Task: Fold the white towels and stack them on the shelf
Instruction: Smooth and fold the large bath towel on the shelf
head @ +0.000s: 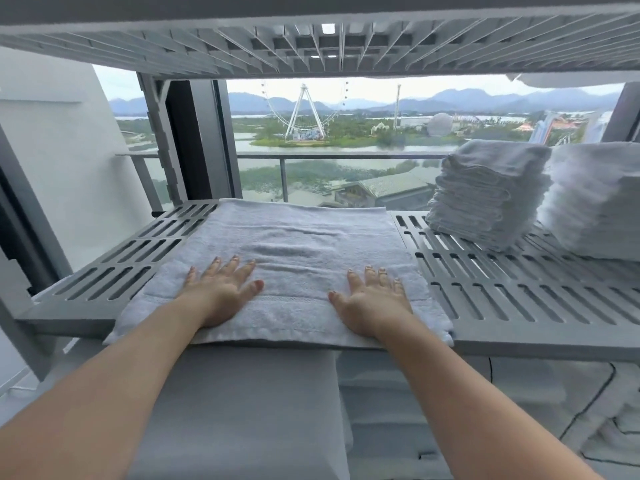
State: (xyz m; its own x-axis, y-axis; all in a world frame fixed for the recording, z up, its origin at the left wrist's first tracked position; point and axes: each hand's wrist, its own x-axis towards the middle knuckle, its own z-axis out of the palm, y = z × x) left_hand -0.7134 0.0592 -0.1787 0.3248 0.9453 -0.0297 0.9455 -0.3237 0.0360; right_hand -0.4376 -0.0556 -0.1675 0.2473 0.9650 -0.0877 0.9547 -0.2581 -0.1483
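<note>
So both hands were flat on the folded white towel (298, 261), which lay across the middle of the grey slotted shelf (519, 292) with its near edge hanging just over the front lip. The left hand (221, 289) had its fingers spread and straight, palm down, and the right hand (375, 294) matched it on the other side, the two well apart. Off to the right on the same shelf sat a stack of folded towels (485, 195), and another white stack (599, 202) just beside that. Behind it all, a balcony railing (311, 155).
</note>
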